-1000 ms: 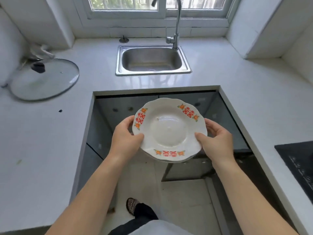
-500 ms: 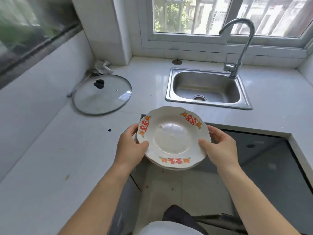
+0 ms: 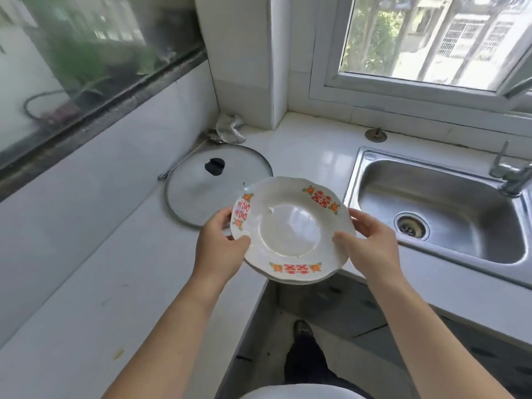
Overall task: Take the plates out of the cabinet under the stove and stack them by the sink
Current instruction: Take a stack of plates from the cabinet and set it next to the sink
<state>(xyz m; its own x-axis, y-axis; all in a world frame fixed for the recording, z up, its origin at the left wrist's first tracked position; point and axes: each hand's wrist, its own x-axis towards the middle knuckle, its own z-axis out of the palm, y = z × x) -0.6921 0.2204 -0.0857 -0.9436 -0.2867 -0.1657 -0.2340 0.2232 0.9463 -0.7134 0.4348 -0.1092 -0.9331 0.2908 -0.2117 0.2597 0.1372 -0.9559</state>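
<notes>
The left hand and right hand grip opposite rims of a small stack of white scallop-edged ceramic plates with red and orange motifs, thumbs on top and fingers curled beneath. The stack is held level between the hands, in the air above the edge of the white stone counter. A round glass pot lid with a black knob lies flat just beyond the left hand. The stainless steel sink is beyond the right hand.

A glass lid lies on the countertop.
</notes>
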